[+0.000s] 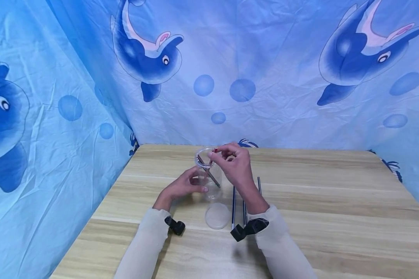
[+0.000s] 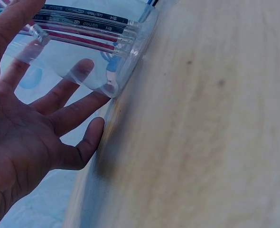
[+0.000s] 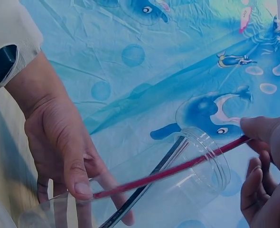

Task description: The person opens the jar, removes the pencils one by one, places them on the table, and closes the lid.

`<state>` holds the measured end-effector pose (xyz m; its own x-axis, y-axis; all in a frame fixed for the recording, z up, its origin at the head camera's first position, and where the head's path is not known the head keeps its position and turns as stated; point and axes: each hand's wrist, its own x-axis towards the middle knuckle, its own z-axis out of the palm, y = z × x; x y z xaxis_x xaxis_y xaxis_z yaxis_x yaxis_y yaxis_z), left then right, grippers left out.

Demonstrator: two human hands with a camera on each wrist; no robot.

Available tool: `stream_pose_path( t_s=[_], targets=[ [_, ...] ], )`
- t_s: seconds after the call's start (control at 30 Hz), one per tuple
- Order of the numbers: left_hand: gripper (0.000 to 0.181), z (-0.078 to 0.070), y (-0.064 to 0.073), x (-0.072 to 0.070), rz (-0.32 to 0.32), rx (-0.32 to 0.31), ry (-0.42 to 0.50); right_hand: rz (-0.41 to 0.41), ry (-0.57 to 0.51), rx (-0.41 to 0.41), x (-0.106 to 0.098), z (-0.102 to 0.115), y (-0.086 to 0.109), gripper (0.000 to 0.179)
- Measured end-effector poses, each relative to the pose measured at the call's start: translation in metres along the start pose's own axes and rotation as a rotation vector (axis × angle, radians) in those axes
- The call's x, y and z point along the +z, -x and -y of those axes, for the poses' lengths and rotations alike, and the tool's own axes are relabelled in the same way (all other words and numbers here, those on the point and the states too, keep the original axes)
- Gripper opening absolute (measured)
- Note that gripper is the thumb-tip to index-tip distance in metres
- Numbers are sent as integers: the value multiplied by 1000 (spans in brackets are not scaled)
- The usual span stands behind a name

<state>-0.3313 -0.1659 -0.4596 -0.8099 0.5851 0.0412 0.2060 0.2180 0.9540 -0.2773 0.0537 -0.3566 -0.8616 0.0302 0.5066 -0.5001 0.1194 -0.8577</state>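
Grained tabletop point(image 1: 335, 193), clear cylindrical jar point(image 1: 214, 169), pencils point(image 3: 187, 163)

Behind: creased blue cloth backdrop point(image 1: 283, 128) printed with two cartoon dolphins point(image 1: 136, 52) and round bubbles point(image 1: 242, 90) | Left: wrinkled, lighter blue side cloth point(image 1: 52, 166) with another dolphin point(image 1: 8, 131) and more bubbles | Below: pale wood-grain surface point(image 1: 335, 217), its far edge by the backdrop | Light: soft, fairly even, faint sheen on creases
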Motion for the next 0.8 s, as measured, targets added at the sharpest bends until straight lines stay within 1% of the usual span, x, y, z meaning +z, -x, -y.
stream_pose_path(
  t_s=[0.1, 0.23, 0.3, 0.4, 0.53, 0.73, 0.8],
  targets=[
    [74, 0, 0, 0, -1, 7, 12, -27, -62, -32, 1, 0, -1, 17],
    [73, 0, -1, 1, 12, 35, 43, -24, -134, -85, 2, 0, -2, 16],
    [71, 0, -1, 2, 17, 45, 52, -18, -149, -115, 2, 0, -2, 16],
    [70, -1, -1, 2, 17, 45, 55, -13, -160, -152, 3, -1, -3, 17],
    [69, -1, -1, 3, 18, 41, 69, -16, -199, -172, 3, 0, -2, 19],
    [65, 0, -1, 2, 13, 32, 67, -18, -257, -178, 3, 0, -1, 24],
    [67, 0, -1, 2, 9, 24, 65, -22, -267, -174, 3, 1, -1, 25]
  ],
)
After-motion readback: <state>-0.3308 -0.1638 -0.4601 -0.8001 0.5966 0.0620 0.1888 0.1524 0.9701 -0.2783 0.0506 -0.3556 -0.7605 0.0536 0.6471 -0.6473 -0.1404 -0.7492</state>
